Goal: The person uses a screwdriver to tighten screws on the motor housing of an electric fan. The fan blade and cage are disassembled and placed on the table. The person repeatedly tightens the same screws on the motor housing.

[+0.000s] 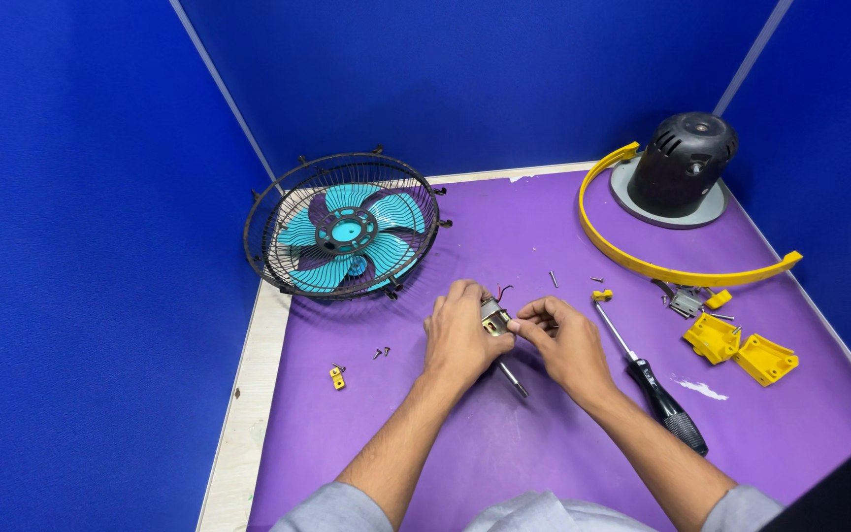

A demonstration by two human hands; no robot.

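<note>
Above the middle of the purple mat (504,443), my left hand (460,335) and my right hand (563,340) meet. Between their fingertips is a small metal motor part (492,318) with a thin shaft pointing down and red and black wires sticking up. The left hand wraps the part from the left; the right hand pinches its right side with thumb and forefinger. A black-handled screwdriver (647,374) lies on the mat just right of my right wrist.
A black wire fan cage with teal blades (345,229) leans at the back left. At the back right are a black motor housing on a grey base (680,163) and a yellow curved band (642,261). Yellow brackets (741,350), a small yellow clip (336,376) and loose screws lie about.
</note>
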